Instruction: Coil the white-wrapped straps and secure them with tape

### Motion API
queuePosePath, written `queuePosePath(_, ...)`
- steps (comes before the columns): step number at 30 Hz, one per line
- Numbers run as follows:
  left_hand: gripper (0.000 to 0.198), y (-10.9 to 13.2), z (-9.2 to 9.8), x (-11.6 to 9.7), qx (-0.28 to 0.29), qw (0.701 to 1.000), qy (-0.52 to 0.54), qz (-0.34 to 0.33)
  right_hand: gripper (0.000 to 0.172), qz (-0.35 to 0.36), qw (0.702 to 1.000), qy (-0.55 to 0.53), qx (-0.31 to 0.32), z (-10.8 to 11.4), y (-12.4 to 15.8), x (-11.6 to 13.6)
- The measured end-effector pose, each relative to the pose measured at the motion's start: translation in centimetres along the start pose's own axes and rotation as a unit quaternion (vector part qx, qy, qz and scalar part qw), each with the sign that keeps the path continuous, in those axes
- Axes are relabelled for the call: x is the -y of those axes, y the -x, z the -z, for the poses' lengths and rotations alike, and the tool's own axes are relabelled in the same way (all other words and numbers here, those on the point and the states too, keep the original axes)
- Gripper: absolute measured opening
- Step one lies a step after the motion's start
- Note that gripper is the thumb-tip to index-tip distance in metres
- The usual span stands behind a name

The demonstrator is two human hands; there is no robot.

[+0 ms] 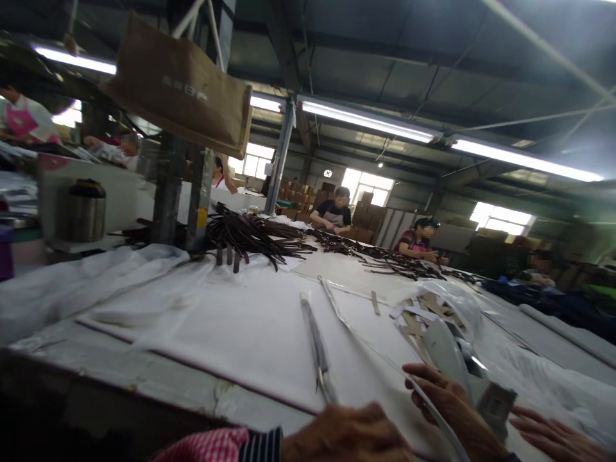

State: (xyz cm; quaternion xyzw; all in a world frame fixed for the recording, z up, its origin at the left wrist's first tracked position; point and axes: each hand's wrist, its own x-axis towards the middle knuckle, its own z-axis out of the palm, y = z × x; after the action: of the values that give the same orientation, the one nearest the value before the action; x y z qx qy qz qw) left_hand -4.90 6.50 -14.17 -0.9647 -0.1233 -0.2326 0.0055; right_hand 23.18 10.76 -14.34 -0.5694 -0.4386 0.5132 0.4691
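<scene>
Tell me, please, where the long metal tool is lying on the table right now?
The long metal tool lies on the white table just ahead of the left hand, left of the right hand, with the pile of dark straps farther back.

Left hand [349, 433] low at frame edge, resting on white-covered table [231, 327], near long metal tool [317, 350]. Right hand [457, 410] touching thin white strip [433, 410]. Dark strap pile [250, 234] far side. Co-workers seated beyond.
</scene>
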Motion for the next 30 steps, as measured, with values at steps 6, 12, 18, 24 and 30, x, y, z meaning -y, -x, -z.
queuePosePath(6, 0.029, 1.6, 2.0, 10.4, 0.094, 0.969, -0.075, 0.216, 0.067, 0.007, 0.999, 0.039, 0.0, 0.0, 1.7, -0.8)
queuePosePath(12, 0.03, 2.8, 0.1, 12.7, 0.077, 0.963, -0.089, 0.243, 0.05, 0.118, 0.971, 0.207, 0.035, -1.2, 1.3, -0.3)
queuePosePath(18, 0.021, 2.9, 0.2, 12.6, 0.057, 0.956, -0.118, 0.263, 0.042, 0.121, 0.968, 0.219, 0.003, -0.9, 1.2, 0.1)
queuePosePath(24, 0.029, 3.2, 0.1, 12.5, 0.033, 0.955, -0.108, 0.273, 0.049, 0.091, 0.983, 0.159, 0.011, -0.7, 3.5, -0.1)
queuePosePath(30, 0.044, 3.8, 1.2, 13.1, -0.04, 0.949, -0.078, 0.303, 0.038, 0.074, 0.994, 0.068, 0.045, 0.7, 9.0, 0.5)
